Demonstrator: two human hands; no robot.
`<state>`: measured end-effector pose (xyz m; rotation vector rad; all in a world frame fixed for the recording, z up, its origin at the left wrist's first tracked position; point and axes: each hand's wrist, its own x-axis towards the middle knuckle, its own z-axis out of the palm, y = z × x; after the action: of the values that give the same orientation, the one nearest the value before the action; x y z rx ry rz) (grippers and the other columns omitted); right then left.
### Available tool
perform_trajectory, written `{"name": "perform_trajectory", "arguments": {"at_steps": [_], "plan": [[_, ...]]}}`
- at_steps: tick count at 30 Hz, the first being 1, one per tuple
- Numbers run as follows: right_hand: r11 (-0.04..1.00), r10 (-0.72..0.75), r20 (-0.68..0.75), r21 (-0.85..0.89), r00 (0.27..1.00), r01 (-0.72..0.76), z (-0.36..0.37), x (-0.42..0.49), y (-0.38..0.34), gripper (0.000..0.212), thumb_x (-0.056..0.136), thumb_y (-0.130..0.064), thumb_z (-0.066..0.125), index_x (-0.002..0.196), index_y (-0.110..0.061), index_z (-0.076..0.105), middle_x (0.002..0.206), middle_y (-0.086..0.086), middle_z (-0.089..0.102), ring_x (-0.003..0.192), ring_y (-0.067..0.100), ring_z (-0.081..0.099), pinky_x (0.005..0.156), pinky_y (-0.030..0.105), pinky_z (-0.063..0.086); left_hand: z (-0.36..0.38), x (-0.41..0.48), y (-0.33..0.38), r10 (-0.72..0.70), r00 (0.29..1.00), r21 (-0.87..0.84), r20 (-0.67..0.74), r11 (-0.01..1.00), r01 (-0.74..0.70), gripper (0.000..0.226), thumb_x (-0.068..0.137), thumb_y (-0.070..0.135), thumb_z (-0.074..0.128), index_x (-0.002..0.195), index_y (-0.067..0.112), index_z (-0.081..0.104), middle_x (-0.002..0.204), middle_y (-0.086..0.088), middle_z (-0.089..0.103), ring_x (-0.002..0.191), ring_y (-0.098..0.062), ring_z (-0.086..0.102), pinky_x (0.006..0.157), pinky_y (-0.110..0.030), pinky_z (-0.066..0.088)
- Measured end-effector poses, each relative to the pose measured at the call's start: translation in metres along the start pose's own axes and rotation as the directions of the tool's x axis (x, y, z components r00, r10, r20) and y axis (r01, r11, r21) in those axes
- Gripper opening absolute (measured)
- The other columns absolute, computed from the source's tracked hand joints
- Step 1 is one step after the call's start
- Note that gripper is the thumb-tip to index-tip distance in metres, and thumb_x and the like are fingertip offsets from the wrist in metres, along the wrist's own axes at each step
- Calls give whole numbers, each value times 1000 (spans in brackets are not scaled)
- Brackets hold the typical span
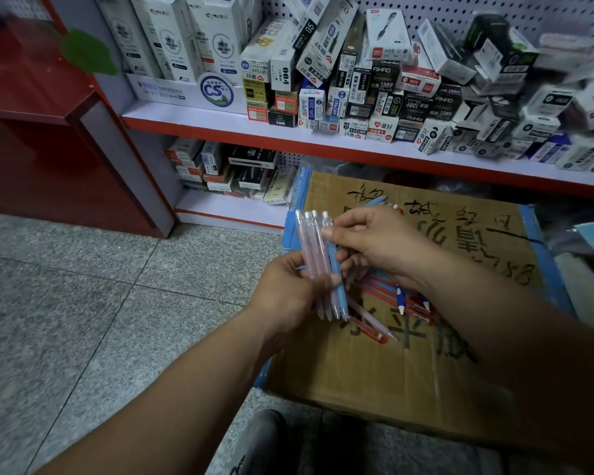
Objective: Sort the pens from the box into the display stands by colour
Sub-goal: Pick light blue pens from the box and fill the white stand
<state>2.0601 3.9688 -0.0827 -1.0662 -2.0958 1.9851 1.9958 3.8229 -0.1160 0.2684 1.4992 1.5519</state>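
My left hand (288,293) grips a small upright bundle of pens (318,262), pale pink ones with a light blue pen on the right side, clicker ends up. My right hand (381,245) pinches the top of the bundle with thumb and forefinger and also holds a blue pen (376,201) that sticks out behind its fingers. Both hands hover over a flat cardboard box (374,371) with black handwriting. On the box lie several loose pens (391,299): red, pink and blue-and-white ones, partly hidden under my right wrist.
A white shelf unit with red edging (288,145) stands behind the box, packed with stationery boxes (357,80) on two levels. A dark red cabinet (48,132) is at the left. Grey stone floor (83,303) lies to the left; my shoe (258,437) shows below.
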Motion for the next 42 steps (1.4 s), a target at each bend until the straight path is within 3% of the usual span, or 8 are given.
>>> {"name": "perform_trajectory", "arguments": {"at_steps": [4,8,11,17,24,30,36,42], "plan": [[967,-107,-33,-237,994,96,-14,9,-5,26,84,-31,74,103,-13,70,74,0,72,60,11,65,55,27,54,-4,3,0,-20,997,11,-69,1000,21,26,84,-2,71,110,5,70,94,-14,76,79,-27,72,65,-30,55],[578,-384,-87,-799,919,166,-46,43,-4,18,91,-28,70,106,-19,74,109,-3,70,89,8,57,76,23,41,-7,5,2,-38,994,-34,-106,999,34,24,85,-1,71,109,4,70,89,-16,75,72,-26,72,59,-29,56],[416,-310,53,-890,949,186,-51,63,-4,29,93,-28,68,121,-20,69,128,1,64,110,18,59,86,25,39,-7,6,3,-30,993,-43,-114,999,26,21,86,-2,69,107,2,70,83,-14,73,62,-21,69,48,-23,51],[312,-160,173,-925,972,216,-47,88,-7,36,93,-27,67,128,-20,65,132,-1,63,119,18,58,89,22,37,-7,9,3,-29,993,-55,-111,998,23,22,86,-1,70,108,3,70,82,-12,75,65,-21,71,53,-25,53],[299,-115,189,-929,975,215,-50,92,0,28,93,-26,67,121,-22,68,124,0,62,112,19,56,93,33,45,-7,13,0,-43,994,-64,-98,997,37,23,85,0,70,108,5,71,92,-16,75,78,-27,73,69,-34,58],[312,-232,178,-918,956,247,-53,88,3,23,94,-23,66,117,-22,69,109,-6,51,111,22,53,94,35,44,-7,17,-3,-39,993,-23,-108,999,37,24,84,2,73,107,6,72,96,-18,75,89,-36,73,84,-46,58],[355,-425,99,-896,900,266,-54,63,-1,25,96,-27,61,121,-26,67,108,-2,51,103,22,53,89,41,48,0,18,-3,-52,994,-19,-92,999,50,24,85,3,72,108,9,71,94,-15,76,84,-31,74,76,-42,59],[497,-560,-77,-828,825,260,-69,-8,5,24,96,-30,61,119,-26,65,101,-7,51,88,10,51,70,26,38,30,9,-1,-23,996,-11,-81,1000,22,24,85,-1,70,108,5,71,98,-18,75,82,-32,73,76,-44,60]]}}
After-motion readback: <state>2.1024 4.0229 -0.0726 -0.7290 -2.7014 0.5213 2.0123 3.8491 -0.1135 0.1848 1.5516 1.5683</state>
